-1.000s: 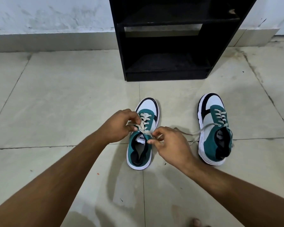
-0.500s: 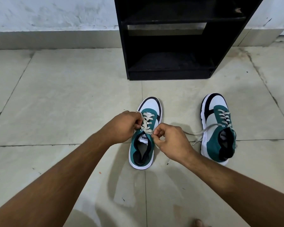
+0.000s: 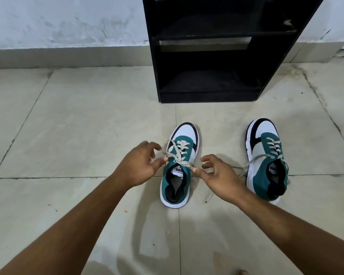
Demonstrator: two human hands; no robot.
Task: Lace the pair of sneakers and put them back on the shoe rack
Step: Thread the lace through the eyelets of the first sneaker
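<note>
Two teal, white and black sneakers stand on the tiled floor, toes toward the black shoe rack [image 3: 207,97]. The left sneaker [image 3: 184,133] has its grey lace [image 3: 179,149] crossed up the eyelets and gathered in a knot above the tongue. My left hand [image 3: 139,165] is at its left side with fingers spread, the thumb tip touching a lace end. On the other side my right hand [image 3: 218,177] also has its fingers apart, thumb at the other lace end. The right sneaker [image 3: 266,133] is laced, and its loose lace end [image 3: 248,162] trails left over the floor.
The rack stands against the white wall, its lower shelf [image 3: 211,84] holding nothing. A toe of my foot [image 3: 241,272] shows at the bottom edge. Bare floor tiles [image 3: 77,126] stretch to the left.
Both hands have gone from pinching the left sneaker's lace ends to spread fingers, and have drawn slightly apart from the knot. The view has tilted a little downward.
</note>
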